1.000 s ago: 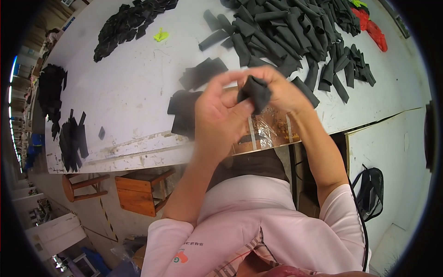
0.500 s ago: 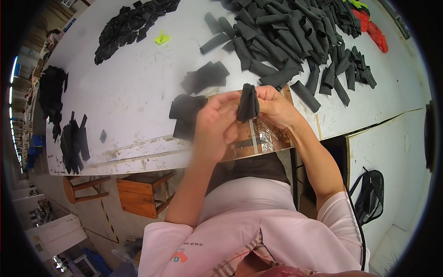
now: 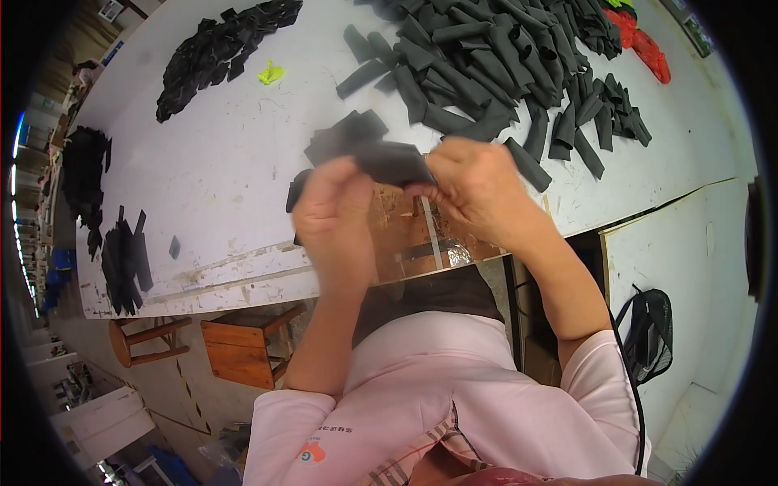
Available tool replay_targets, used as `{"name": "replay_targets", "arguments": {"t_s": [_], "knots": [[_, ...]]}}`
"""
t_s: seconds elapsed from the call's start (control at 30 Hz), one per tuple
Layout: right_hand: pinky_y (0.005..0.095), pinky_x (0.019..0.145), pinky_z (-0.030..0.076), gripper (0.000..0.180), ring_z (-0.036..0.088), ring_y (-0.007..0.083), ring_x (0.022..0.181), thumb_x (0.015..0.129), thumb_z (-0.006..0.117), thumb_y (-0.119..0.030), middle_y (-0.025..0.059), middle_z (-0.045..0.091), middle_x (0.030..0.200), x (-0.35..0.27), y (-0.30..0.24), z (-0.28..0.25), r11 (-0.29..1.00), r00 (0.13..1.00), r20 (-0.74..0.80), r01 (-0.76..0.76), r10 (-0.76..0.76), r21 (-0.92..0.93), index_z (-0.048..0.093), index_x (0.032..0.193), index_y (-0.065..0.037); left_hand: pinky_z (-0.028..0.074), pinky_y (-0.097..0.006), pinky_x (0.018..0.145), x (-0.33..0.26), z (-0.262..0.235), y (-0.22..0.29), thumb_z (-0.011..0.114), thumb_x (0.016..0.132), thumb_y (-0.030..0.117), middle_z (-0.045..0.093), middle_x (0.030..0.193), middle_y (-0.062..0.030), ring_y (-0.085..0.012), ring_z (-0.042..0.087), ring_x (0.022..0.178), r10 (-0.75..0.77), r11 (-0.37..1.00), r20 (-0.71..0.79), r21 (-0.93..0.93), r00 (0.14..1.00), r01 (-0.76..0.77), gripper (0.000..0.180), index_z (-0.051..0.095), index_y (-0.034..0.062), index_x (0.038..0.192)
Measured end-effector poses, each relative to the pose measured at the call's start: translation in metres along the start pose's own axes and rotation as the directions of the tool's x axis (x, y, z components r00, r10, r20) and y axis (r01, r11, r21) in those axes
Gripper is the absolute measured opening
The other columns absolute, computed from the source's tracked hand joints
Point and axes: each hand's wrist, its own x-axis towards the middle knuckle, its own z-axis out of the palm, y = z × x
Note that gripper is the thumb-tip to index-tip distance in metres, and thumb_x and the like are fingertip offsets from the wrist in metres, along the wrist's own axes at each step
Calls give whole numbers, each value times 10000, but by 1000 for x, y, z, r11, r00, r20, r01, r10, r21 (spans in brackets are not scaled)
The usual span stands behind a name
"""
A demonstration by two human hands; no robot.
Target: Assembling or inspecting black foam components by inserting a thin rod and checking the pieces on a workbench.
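Note:
Between my two hands a dark grey fabric piece (image 3: 395, 164) is stretched out sideways above the table edge. My left hand (image 3: 334, 202) pinches its left end, and my right hand (image 3: 474, 182) grips the right end with curled fingers. Motion blurs both hands a little. Under them lies a brown board (image 3: 397, 223) with tape across it. Just beyond my left hand sit flat dark fabric pieces (image 3: 344, 134) in a small stack. More dark fabric shows partly behind that hand.
A large heap of rolled dark fabric pieces (image 3: 478, 73) covers the far right of the white table (image 3: 219, 186). Other dark piles (image 3: 215, 57) lie at the far left. A red plastic bag (image 3: 648, 53) rests at the right. Wooden stools (image 3: 243, 348) stand below the left edge.
The fabric piece was upright and folded narrow between my fingers; now it is spread sideways. My left hand has shifted left, and my right hand has turned with its fingers curled over.

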Motion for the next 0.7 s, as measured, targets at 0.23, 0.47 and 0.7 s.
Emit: {"name": "replay_targets", "arguments": {"t_s": [0.23, 0.47, 0.7], "knots": [[382, 544, 412, 216, 530, 315, 623, 770, 560, -199, 152, 536, 631, -8, 18, 17, 987, 998, -11, -55, 57, 149, 536, 686, -1, 477, -259, 711, 15, 18, 1, 571, 779, 25, 569, 903, -158, -184, 554, 854, -143, 981, 290, -82, 946, 174, 190, 511, -47, 944], [361, 531, 413, 113, 520, 299, 593, 746, 564, -123, 124, 526, 640, -23, 23, 38, 930, 993, -75, -54, 87, 364, 541, 765, -14, 380, -173, 520, 33, 21, 11, 639, 701, 31, 543, 710, -20, -48, 489, 589, -295, 809, 437, 587, 850, -20, 100, 555, -16, 728], [363, 512, 416, 137, 521, 293, 587, 733, 579, -140, 126, 534, 654, -27, 24, 47, 957, 980, -197, 29, 29, 288, 529, 745, -13, 393, -279, 558, 26, 22, 11, 629, 673, 56, 512, 692, -106, -180, 499, 601, -363, 807, 436, 589, 823, 44, 144, 540, -13, 762]]}}
